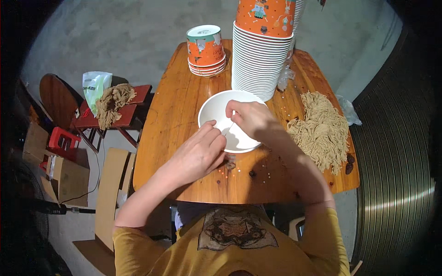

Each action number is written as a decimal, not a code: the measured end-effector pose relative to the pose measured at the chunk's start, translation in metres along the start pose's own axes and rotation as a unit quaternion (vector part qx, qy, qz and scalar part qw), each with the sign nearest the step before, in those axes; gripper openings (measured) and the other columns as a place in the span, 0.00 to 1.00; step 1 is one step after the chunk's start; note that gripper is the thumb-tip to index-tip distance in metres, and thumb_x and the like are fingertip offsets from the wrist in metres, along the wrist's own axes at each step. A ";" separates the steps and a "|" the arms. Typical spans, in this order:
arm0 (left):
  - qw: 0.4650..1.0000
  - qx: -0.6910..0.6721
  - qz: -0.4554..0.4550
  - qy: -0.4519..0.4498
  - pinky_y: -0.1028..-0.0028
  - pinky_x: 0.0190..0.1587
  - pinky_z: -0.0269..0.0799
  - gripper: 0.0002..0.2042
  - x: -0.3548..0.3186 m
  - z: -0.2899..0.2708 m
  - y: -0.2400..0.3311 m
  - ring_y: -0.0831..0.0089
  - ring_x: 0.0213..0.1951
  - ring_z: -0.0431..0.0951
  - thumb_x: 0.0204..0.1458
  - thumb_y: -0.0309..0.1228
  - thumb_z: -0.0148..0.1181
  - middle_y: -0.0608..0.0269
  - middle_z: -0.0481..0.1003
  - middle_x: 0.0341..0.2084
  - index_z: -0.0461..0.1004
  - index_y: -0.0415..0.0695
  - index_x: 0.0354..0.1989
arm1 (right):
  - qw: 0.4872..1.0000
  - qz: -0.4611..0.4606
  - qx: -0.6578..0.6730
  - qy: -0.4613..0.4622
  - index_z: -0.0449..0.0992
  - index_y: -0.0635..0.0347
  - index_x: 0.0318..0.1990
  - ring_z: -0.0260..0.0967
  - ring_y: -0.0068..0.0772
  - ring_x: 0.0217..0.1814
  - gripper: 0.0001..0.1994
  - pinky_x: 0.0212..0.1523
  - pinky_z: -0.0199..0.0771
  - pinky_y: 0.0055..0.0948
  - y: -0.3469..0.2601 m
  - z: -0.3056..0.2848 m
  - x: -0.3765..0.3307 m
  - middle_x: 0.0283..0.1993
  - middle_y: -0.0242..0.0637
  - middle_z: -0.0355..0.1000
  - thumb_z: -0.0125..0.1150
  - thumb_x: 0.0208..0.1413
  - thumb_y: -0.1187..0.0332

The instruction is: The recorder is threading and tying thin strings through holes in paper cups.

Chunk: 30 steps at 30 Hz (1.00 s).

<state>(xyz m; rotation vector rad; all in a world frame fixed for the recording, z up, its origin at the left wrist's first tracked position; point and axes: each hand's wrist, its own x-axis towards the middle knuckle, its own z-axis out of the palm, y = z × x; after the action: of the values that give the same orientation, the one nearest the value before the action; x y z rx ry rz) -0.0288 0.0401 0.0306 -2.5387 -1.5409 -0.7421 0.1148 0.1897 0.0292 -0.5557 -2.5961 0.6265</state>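
Here's the left hand (202, 145), fingers curled at the near left rim of the white tub (209, 112), and the right hand (251, 120), bent over its mouth! A thin pale strand (229, 128) seems to run between them, too fine to be sure. Behind rises the tall stack of tubs (258, 60), the shorter stack (205, 53) off left, tan yarn (322, 131) heaped at right, all on the wooden table (165, 129).

there are two hands (200, 149), two yarn bundles (322, 131) and one white bowl (214, 108).
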 end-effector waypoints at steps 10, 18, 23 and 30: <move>0.973 0.220 0.019 -0.072 0.52 0.67 0.43 0.04 -0.013 -0.033 -0.060 0.65 0.62 0.58 0.43 0.22 0.53 0.65 0.71 0.48 0.70 0.43 0.28 | 0.829 0.133 0.541 -0.054 0.70 0.64 0.42 0.52 0.08 0.18 0.08 0.15 0.50 0.11 0.024 -0.053 -0.011 0.24 0.26 0.65 0.51 0.56 0.73; 0.969 0.245 -0.005 -0.019 0.55 0.67 0.43 0.04 -0.002 -0.022 -0.114 0.63 0.66 0.50 0.45 0.25 0.52 0.65 0.59 0.61 0.72 0.44 0.29 | 0.662 0.047 0.743 0.089 0.66 0.62 0.48 0.74 0.23 0.35 0.12 0.25 0.74 0.13 0.061 -0.051 -0.071 0.40 0.38 0.73 0.52 0.57 0.74; 0.983 0.156 -0.058 0.075 0.60 0.60 0.59 0.08 -0.002 -0.030 -0.101 0.61 0.62 0.59 0.45 0.21 0.52 0.59 0.62 0.58 0.74 0.42 0.35 | 0.795 0.118 0.568 0.175 0.73 0.60 0.42 0.71 0.20 0.32 0.07 0.32 0.72 0.18 0.049 -0.055 -0.097 0.39 0.33 0.73 0.55 0.56 0.70; 0.982 -0.115 -0.152 0.007 0.66 0.37 0.73 0.14 0.017 0.006 -0.003 0.56 0.35 0.77 0.50 0.28 0.59 0.54 0.73 0.38 0.69 0.40 0.45 | 0.930 -0.071 0.251 0.260 0.73 0.67 0.41 0.66 0.31 0.48 0.15 0.45 0.66 0.22 0.008 -0.037 -0.070 0.48 0.41 0.68 0.47 0.62 0.62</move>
<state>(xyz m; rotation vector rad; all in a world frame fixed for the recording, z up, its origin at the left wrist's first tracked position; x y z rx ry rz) -0.0232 0.0571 0.0322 -2.4664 -1.9708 -1.0249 0.1932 0.1758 0.0345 -0.3060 -1.8639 0.9110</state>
